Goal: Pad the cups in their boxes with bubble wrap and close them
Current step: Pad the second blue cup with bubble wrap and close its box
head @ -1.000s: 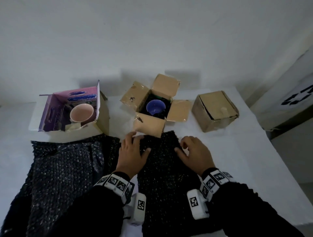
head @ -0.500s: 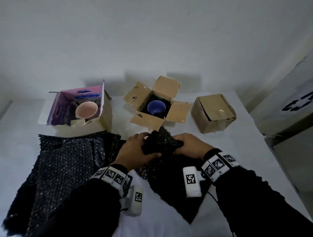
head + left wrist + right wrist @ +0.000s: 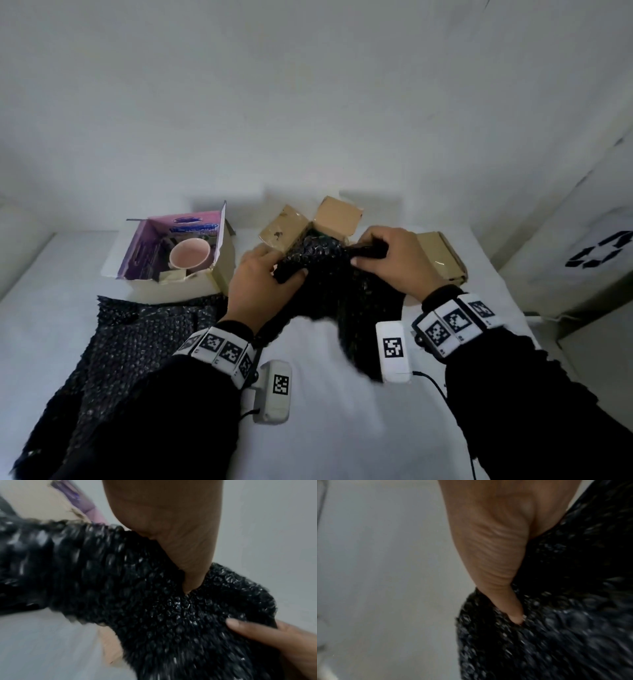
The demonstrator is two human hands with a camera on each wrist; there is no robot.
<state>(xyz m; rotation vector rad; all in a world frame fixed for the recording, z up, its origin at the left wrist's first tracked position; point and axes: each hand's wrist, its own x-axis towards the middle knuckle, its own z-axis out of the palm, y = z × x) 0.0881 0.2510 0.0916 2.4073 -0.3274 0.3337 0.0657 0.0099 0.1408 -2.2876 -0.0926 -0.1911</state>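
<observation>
Both hands hold a sheet of black bubble wrap (image 3: 329,277) lifted over the open brown box (image 3: 337,216) at the table's middle. My left hand (image 3: 260,284) grips its bunched left edge; my right hand (image 3: 387,260) grips the right edge. The wrap (image 3: 154,601) fills the left wrist view, with the right thumb (image 3: 257,632) pressing it; in the right wrist view my thumb (image 3: 510,608) digs into the wrap (image 3: 556,628). The blue cup is hidden behind the wrap. A pink cup (image 3: 190,253) sits in the open purple-lined box (image 3: 164,287) at the left.
A closed brown box (image 3: 442,260) stands at the right behind my right hand. A second black bubble wrap sheet (image 3: 120,349) lies flat at the front left. The white table (image 3: 325,428) ends at the right; a white bin with a recycling mark (image 3: 596,253) stands beyond.
The hands gathered the flat bubble wrap sheet, bunched it up, lifted it off the table and carried it forward over the open brown box, covering the blue cup.
</observation>
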